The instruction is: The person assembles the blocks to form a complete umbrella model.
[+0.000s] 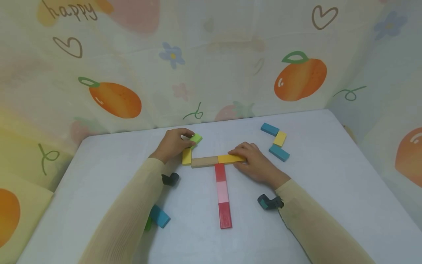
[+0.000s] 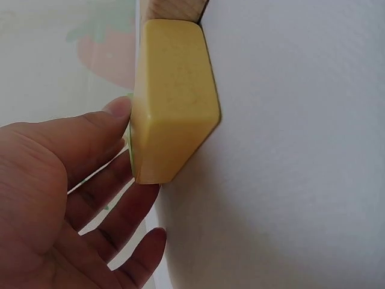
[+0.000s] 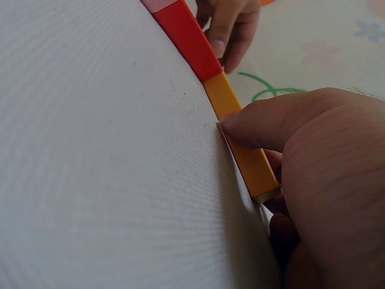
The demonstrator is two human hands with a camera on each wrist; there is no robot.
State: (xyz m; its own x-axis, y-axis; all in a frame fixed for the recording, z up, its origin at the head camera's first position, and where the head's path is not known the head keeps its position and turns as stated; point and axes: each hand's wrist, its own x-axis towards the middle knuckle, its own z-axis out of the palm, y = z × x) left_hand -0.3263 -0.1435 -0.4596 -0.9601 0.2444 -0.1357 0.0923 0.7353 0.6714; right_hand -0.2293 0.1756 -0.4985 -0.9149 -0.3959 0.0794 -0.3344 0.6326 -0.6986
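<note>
At the far left of the block figure, my left hand (image 1: pixel 173 143) pinches a light green block (image 1: pixel 197 138) between thumb and fingers. That block meets the far end of a yellow block (image 1: pixel 187 157), which looms large in the left wrist view. A plain wooden block (image 1: pixel 204 162) runs rightward from the yellow one. End to end with it lies an orange-yellow block (image 1: pixel 225 158), pinched by my right hand (image 1: pixel 256 164), thumb on its near side. Below their joint, a red block (image 1: pixel 220 172), a pink block (image 1: pixel 222 192) and another red block (image 1: pixel 225 216) form a line toward me.
Two blue blocks (image 1: pixel 270 129) and a yellow block (image 1: pixel 280 138) form a bent chain at the back right. Beside my left sleeve (image 1: pixel 132 209) lie a blue block (image 1: pixel 160 216) and a partly hidden green block (image 1: pixel 148 224). Patterned cloth (image 1: pixel 211 73) hangs behind the white table (image 1: pixel 316 227).
</note>
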